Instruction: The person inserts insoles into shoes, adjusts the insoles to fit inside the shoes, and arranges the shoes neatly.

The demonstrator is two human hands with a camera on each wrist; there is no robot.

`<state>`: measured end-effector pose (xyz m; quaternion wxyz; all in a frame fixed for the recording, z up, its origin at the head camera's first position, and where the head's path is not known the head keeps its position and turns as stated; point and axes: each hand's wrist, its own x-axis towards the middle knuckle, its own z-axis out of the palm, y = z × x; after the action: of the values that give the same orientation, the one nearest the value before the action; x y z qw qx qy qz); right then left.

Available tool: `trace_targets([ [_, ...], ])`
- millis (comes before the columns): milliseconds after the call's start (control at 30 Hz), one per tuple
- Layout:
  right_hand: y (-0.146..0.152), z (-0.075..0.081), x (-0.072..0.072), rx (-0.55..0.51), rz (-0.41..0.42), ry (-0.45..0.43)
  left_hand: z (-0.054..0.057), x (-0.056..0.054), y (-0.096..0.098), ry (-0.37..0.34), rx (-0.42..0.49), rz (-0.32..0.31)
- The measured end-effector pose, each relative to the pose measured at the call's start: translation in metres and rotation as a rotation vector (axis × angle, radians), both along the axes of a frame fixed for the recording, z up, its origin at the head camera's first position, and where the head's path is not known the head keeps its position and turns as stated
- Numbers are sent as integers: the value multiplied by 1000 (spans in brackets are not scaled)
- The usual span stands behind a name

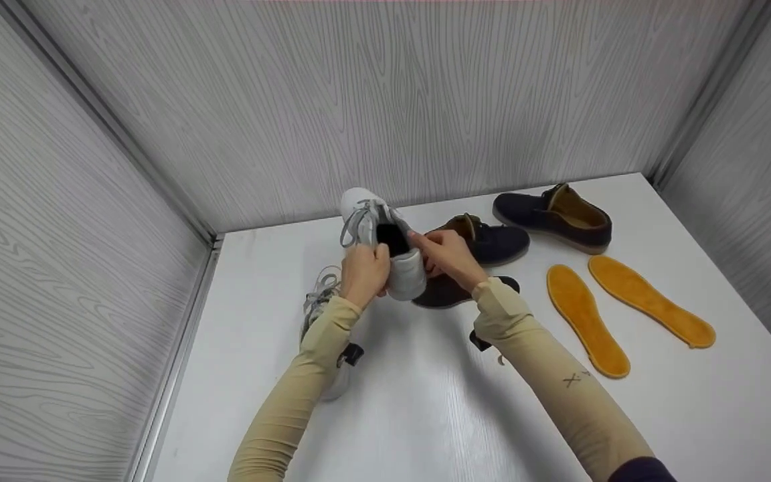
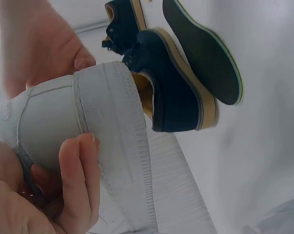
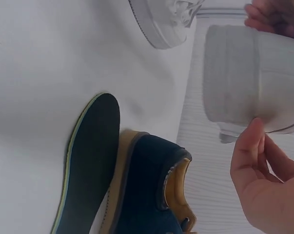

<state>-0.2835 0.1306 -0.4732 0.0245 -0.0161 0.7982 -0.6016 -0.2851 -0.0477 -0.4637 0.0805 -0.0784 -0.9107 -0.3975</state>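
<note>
Both hands hold a white sneaker [image 1: 407,276] up over the table, heel toward me and toe pointing away. Its laces hang loose and the inside looks dark. My left hand [image 1: 363,274] grips the left side of the collar near the heel; in the left wrist view two fingertips [image 2: 78,151] lie on the white outer wall. On the other side my right hand [image 1: 454,256] pinches the collar edge, seen from below in the right wrist view. A second white sneaker [image 1: 318,304] stands on the table, partly hidden behind the left forearm.
Two navy shoes [image 1: 553,221] with tan lining stand at the back right. A dark insole [image 1: 442,294] lies before them, partly covered by the right hand. Two orange insoles [image 1: 586,318] lie at the right. Grey wood-grain walls [image 1: 385,100] enclose the white table [image 1: 419,415].
</note>
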Motion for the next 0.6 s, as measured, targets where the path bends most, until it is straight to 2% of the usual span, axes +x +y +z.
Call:
trace_targets([
  [200, 5, 1, 9, 132, 22, 78, -5, 24, 7, -30, -45, -18],
  [367, 5, -2, 22, 348, -14, 198, -8, 49, 9, -42, -81, -71],
  [467, 3, -6, 39, 437, -10, 281, -13, 65, 6, 3, -102, -118],
  [600, -1, -15, 65, 490, -20, 391, -23, 84, 1, 125, -137, -157],
])
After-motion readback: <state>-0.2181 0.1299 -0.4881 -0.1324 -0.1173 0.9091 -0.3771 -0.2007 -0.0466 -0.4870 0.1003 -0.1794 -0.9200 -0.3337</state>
